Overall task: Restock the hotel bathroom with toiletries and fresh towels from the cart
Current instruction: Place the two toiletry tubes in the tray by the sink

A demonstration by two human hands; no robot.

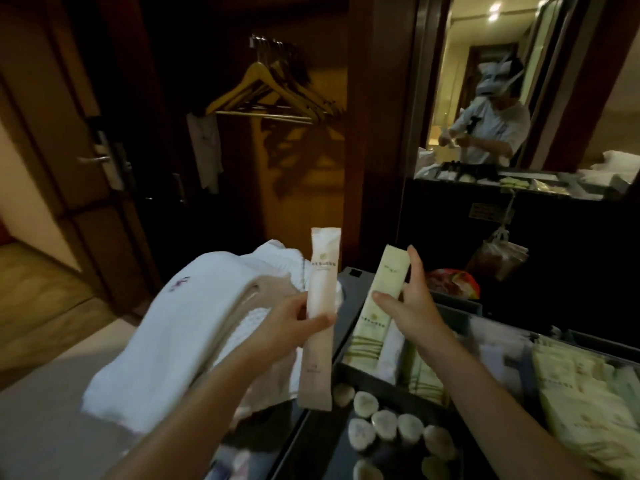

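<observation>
My left hand (294,320) grips a long pale pink toiletry packet (320,358) around its middle and holds it upright. My right hand (412,306) holds a long pale green packet (377,299) between thumb and fingers, tilted, over the cart's tray (349,367). A stack of folded white towels (180,341) lies on the cart at the left, under my left forearm. More green packets (588,403) fill the tray at the right, and several small round wrapped items (384,424) lie in its front section.
An open wardrobe with wooden hangers (277,95) stands ahead. A dark door with a metal handle (95,159) is on the left. A mirror (519,98) at the upper right reflects a person. A plastic bag (498,258) hangs behind the cart.
</observation>
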